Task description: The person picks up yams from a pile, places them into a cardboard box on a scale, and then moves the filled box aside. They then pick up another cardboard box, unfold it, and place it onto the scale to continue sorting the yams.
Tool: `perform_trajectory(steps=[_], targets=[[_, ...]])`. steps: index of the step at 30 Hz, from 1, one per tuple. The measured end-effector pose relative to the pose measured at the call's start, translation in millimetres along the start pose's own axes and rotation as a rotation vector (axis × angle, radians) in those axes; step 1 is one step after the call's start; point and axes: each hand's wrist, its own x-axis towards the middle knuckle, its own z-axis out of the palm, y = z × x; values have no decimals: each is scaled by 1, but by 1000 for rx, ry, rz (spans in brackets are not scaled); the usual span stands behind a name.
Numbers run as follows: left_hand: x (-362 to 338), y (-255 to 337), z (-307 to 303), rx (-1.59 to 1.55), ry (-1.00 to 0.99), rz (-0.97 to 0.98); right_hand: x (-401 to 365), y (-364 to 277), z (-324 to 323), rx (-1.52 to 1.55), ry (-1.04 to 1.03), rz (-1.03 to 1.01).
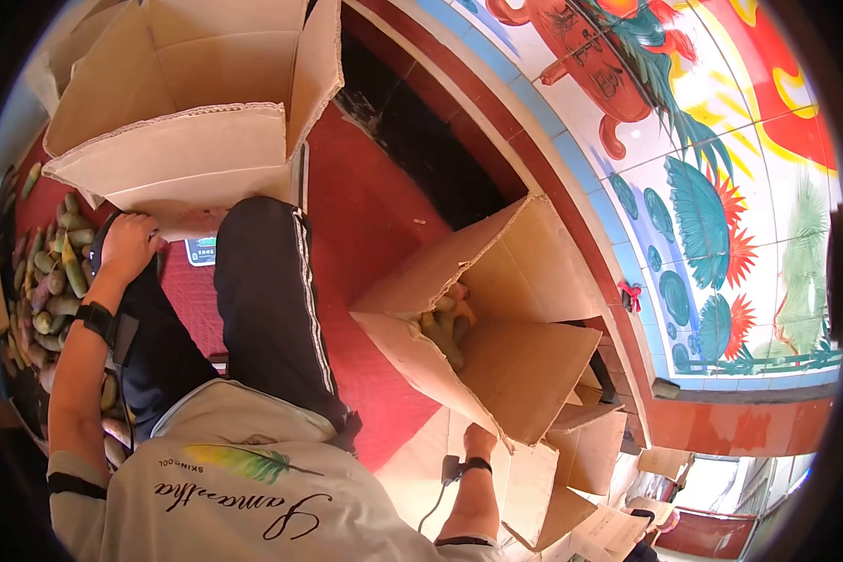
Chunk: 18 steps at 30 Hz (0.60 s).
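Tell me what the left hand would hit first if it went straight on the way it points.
Most likely the near flap of the big cardboard box, just beyond the left hand. Depth is unclear, so it could pass under the flap instead.

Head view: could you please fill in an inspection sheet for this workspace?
Surface: red floor, partly in shadow.
Job's things: open cardboard box holding a few fruits; fruit pile at the left.
Clutter: large open carton up top; more cartons lower right.
Fingers: left hand lies empty on the trouser leg; right hand at the box's edge, fingers hidden.
Cables: thin lead below the right wrist strap.
Surroundings: painted tile wall.
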Motion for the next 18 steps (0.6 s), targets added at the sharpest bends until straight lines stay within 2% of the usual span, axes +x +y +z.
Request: perform_trajectory(steps=[1, 2, 5, 8, 10, 11, 14, 15, 16, 18], targets=[[-1, 1, -1, -4, 10, 2, 5, 0, -2, 104, -105, 220], [-1, 1, -1, -2, 8, -4, 10, 7, -5, 11, -174, 193], [-3, 0, 0, -7, -14, -20, 13, 24, 23, -126, -143, 216], [-3, -2, -1, 16, -26, -34, 11, 21, 19, -42, -77, 243], [-3, -3, 0, -21, -1, -15, 8, 12, -11, 236, -276, 435], [-3, -3, 1, -21, -2, -21, 4, 25, 8, -84, -81, 82], [-2, -3, -3, -31, 43, -26, 3, 32, 18, -69, -83, 90], [-2, -1, -6, -20, 25, -27, -2, 27, 16, -273, -113, -19], [-2, 1, -6, -14, 9, -29, -3, 26, 22, -273, -112, -23], [-2, 0, -4, -24, 28, -15, -14, 38, 37, -527, -120, 45]])
